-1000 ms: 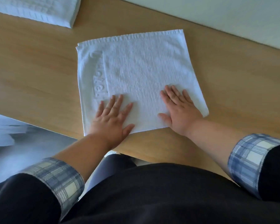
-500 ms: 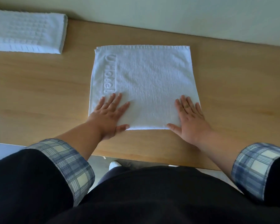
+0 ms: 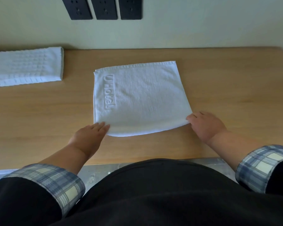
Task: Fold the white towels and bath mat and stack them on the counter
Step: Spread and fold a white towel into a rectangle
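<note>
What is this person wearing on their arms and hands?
The left hand and right hand are bare, with no gloves, rings or watch showing. Each arm wears a black sleeve with a blue-and-cream plaid cuff turned back, leaving the forearms uncovered.

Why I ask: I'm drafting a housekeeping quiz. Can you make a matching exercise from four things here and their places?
Things:
1. embossed towel
2. folded waffle-textured cloth
3. black wall plates
4. right hand

Places:
A. on the wall above the counter
B. at the towel's near right corner
C. middle of the counter
D. counter's far left, by the wall

Pairs: 1-C, 2-D, 3-A, 4-B.
</note>
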